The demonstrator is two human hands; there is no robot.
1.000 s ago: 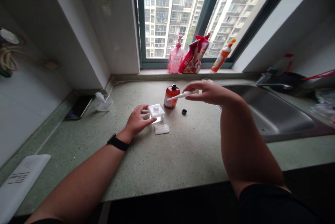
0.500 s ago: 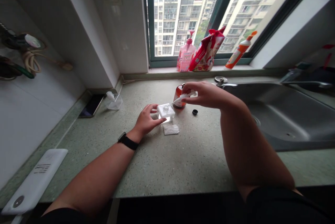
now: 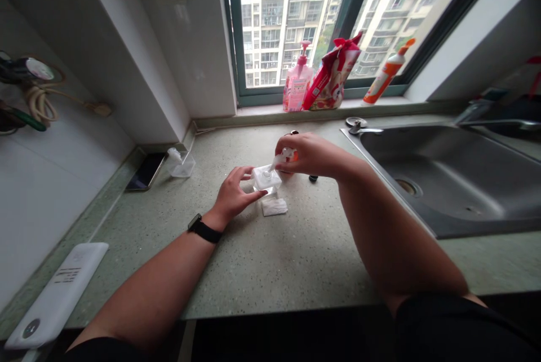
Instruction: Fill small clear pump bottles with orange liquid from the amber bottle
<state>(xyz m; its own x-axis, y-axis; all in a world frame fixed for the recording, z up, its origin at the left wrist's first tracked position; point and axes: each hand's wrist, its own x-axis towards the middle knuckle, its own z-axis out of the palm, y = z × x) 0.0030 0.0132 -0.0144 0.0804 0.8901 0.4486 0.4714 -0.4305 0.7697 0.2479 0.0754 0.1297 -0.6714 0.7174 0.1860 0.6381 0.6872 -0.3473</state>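
Note:
My left hand (image 3: 233, 191) is closed round the sides of a clear square bottle (image 3: 267, 178), thumb at the front and fingers behind. The bottle stands on the counter with its round neck uncapped. Pinched in my right hand (image 3: 306, 153) is a whitish, see-through, tapered plastic piece (image 3: 278, 160). Its narrow end points down at the bottle's mouth; whether it touches the neck is unclear. Behind my right fingers, an orange-brown bottle (image 3: 295, 133) is mostly hidden. A folded white tissue (image 3: 274, 207) lies in front of the clear bottle, and a small black cap (image 3: 313, 178) sits to the right.
To the left are a second clear container with a pump top (image 3: 181, 164), a dark phone (image 3: 146, 172) and a white device (image 3: 59, 294). A steel sink (image 3: 456, 181) is on the right. A pink pump bottle (image 3: 298, 85), red bag (image 3: 333, 80) and orange bottle (image 3: 386, 77) line the windowsill.
My right hand has moved left and slightly down, bringing the plastic piece's tip to the bottle's mouth. My left hand keeps its hold on the bottle. The view has shifted slightly.

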